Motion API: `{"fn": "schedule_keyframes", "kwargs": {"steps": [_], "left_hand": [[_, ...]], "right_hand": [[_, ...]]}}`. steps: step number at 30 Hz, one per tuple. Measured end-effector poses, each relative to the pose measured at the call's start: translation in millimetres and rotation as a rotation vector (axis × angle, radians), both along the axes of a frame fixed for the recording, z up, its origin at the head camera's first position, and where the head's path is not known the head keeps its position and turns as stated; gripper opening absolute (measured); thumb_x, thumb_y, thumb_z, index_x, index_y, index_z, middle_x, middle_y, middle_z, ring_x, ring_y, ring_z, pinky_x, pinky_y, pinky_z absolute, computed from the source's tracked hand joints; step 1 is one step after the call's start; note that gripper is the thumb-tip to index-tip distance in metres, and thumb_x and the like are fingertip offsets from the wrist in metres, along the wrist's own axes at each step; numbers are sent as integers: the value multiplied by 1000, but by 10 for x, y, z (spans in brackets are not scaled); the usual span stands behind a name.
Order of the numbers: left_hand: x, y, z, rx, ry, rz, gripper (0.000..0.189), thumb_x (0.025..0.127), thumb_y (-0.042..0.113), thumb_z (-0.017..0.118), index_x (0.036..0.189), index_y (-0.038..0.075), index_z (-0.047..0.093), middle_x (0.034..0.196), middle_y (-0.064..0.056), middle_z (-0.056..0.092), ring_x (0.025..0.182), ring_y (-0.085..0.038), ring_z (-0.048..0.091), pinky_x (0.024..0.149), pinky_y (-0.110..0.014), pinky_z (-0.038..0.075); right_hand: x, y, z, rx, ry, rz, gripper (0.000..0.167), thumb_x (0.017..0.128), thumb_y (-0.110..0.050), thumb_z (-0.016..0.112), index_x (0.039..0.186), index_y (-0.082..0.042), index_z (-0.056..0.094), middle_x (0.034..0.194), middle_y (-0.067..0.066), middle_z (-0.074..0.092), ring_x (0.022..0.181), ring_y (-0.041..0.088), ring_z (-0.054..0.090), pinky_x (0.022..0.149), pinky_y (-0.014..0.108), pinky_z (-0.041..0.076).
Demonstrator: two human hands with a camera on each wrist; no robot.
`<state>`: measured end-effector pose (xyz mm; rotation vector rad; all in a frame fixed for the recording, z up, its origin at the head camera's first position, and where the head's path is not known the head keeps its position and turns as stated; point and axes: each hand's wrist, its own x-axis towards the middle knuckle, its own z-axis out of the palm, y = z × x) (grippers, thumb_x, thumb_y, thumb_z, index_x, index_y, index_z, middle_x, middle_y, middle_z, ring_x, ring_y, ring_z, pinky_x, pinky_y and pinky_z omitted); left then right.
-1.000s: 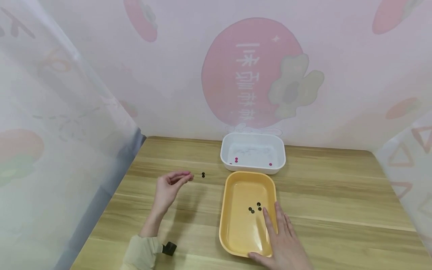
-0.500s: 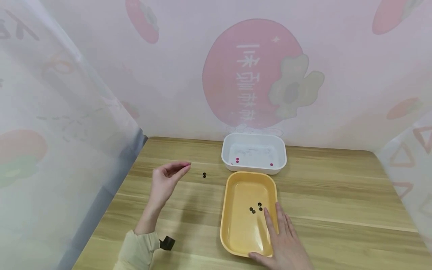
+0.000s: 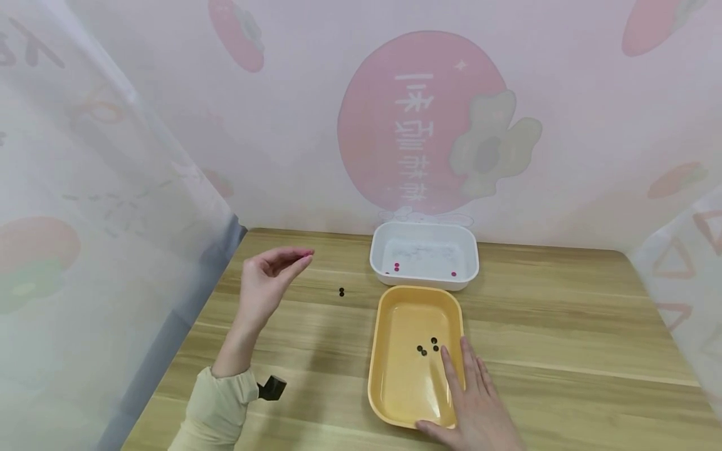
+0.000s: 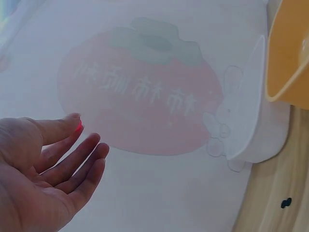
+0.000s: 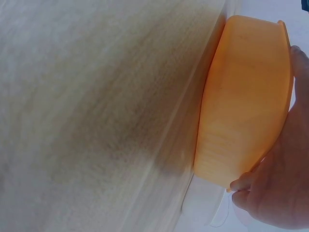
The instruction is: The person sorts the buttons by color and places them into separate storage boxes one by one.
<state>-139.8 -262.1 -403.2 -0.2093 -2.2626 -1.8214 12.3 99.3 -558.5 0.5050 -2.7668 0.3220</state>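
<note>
My left hand (image 3: 267, 279) is raised over the left part of the table, pinching a small pink bead (image 4: 78, 126) between thumb and index finger. In the left wrist view the other fingers are loosely bent. Two small black beads (image 3: 341, 292) lie together on the table, to the right of this hand. With fingers spread, my right hand (image 3: 476, 401) rests on the right rim of a yellow tray (image 3: 403, 394). Several black beads (image 3: 424, 352) lie inside that tray. Seen from the right wrist, fingertips are right at the rim of the yellow tray (image 5: 241, 101).
Behind the yellow tray, close against it, stands a white tray (image 3: 425, 282) holding a few pink beads (image 3: 397, 265). A wood-grain table (image 3: 564, 326) extends to both sides. Printed cloth (image 3: 293, 138) hangs behind it and at the sides.
My left hand has moved up and a little left, away from the two black beads, with the pink bead still pinched. My right hand and both trays have stayed in place.
</note>
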Motion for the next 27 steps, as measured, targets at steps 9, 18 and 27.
{"fn": "schedule_keyframes", "kwargs": {"steps": [9, 18, 27], "left_hand": [[-96, 92, -94, 46, 14, -10, 21, 98, -1, 80, 115, -13, 78, 100, 17, 83, 97, -5, 80, 90, -17, 65], [-305, 324, -291, 18, 33, -37, 18, 97, 0, 81, 112, -10, 79, 112, -23, 82, 92, -1, 77, 86, -15, 64], [-466, 539, -514, -46, 8, -44, 17, 98, 2, 81, 112, -7, 80, 114, -28, 81, 91, -2, 74, 85, -13, 61]], "right_hand": [[2, -2, 16, -6, -16, -4, 136, 76, -94, 71, 175, -13, 24, 176, 31, 27, 168, 29, 13, 135, 16, -16], [-5, -5, 20, -11, -40, -8, 136, 76, -93, 72, 175, -13, 25, 177, 31, 25, 158, 40, 35, 134, 15, -17], [-2, -15, -7, -7, 4, 1, 138, 74, -95, 72, 174, -12, 25, 177, 31, 26, 174, 21, -4, 135, 16, -16]]}}
